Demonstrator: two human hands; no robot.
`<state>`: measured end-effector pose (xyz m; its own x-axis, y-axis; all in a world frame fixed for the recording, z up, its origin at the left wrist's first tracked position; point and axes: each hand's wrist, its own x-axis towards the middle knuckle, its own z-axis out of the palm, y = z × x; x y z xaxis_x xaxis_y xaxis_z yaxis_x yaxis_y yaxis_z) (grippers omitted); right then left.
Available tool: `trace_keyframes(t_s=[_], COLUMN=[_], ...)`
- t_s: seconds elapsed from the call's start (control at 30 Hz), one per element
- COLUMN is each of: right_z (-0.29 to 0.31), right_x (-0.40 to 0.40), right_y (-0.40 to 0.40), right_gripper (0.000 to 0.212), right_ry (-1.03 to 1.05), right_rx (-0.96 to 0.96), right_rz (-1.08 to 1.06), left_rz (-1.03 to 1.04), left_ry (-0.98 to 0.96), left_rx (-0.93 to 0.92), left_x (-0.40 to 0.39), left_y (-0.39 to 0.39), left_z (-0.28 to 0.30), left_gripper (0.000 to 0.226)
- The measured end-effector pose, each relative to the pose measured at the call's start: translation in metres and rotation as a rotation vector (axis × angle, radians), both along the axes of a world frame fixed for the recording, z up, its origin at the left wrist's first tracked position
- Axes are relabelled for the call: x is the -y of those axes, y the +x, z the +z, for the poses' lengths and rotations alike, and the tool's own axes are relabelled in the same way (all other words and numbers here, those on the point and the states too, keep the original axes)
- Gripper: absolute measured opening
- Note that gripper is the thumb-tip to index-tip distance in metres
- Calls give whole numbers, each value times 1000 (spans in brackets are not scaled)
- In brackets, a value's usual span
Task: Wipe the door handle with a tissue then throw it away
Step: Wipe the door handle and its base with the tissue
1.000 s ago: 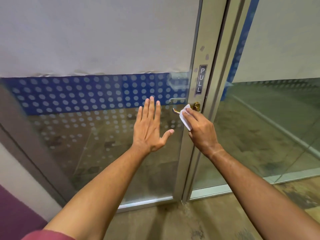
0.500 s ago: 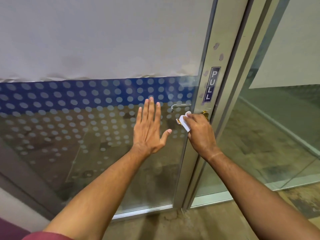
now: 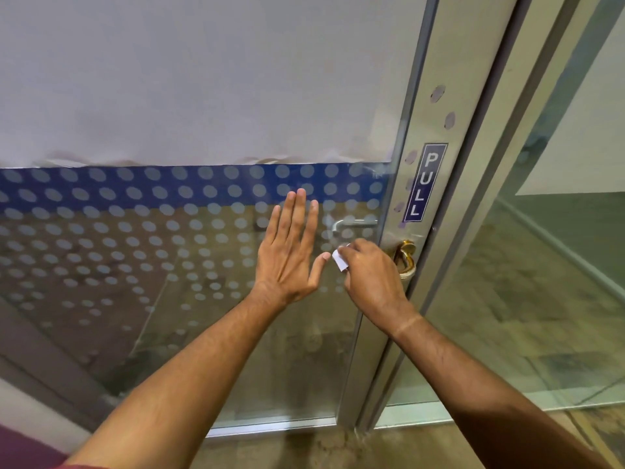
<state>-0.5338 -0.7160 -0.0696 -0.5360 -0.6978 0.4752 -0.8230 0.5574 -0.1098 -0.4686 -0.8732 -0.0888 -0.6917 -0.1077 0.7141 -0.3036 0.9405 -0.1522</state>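
A brass door handle (image 3: 407,256) sticks out from the metal frame of a glass door (image 3: 436,106), below a blue PULL label (image 3: 424,182). My right hand (image 3: 368,274) is closed over the lever part of the handle and holds a folded white tissue (image 3: 340,260), whose corner shows at the fingers. Only the handle's base and a curved piece are visible to the right of that hand. My left hand (image 3: 291,247) lies flat with its fingers spread on the dotted glass (image 3: 135,248), just left of the tissue.
The upper door pane is covered by a grey sheet (image 3: 203,79). A second glass panel (image 3: 541,282) stands to the right of the frame. A silver handle (image 3: 351,225) shows behind the glass. The floor (image 3: 304,448) is worn and brownish below.
My right hand with the tissue has slid left along the handle, uncovering the brass base. My left hand stays flat on the glass. The view has shifted closer and leftward.
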Motion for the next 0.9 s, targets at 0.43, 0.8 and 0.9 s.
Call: trace_keyframes(t_s=[0.43, 0.8, 0.9], right_z=[2, -25, -33], right_x=[12, 20, 17], right_y=[22, 27, 25], right_gripper=[18, 51, 48], right_ry=[-32, 155, 157], right_rx=[53, -93, -127], right_rz=[-143, -189, -161], left_rz=[-33, -144, -142], left_ry=[-23, 14, -16], left_rx=[-77, -174, -194], left_x=[7, 3, 4], left_y=[-12, -29, -37], left_z=[6, 15, 16], left_gripper=[91, 84, 84])
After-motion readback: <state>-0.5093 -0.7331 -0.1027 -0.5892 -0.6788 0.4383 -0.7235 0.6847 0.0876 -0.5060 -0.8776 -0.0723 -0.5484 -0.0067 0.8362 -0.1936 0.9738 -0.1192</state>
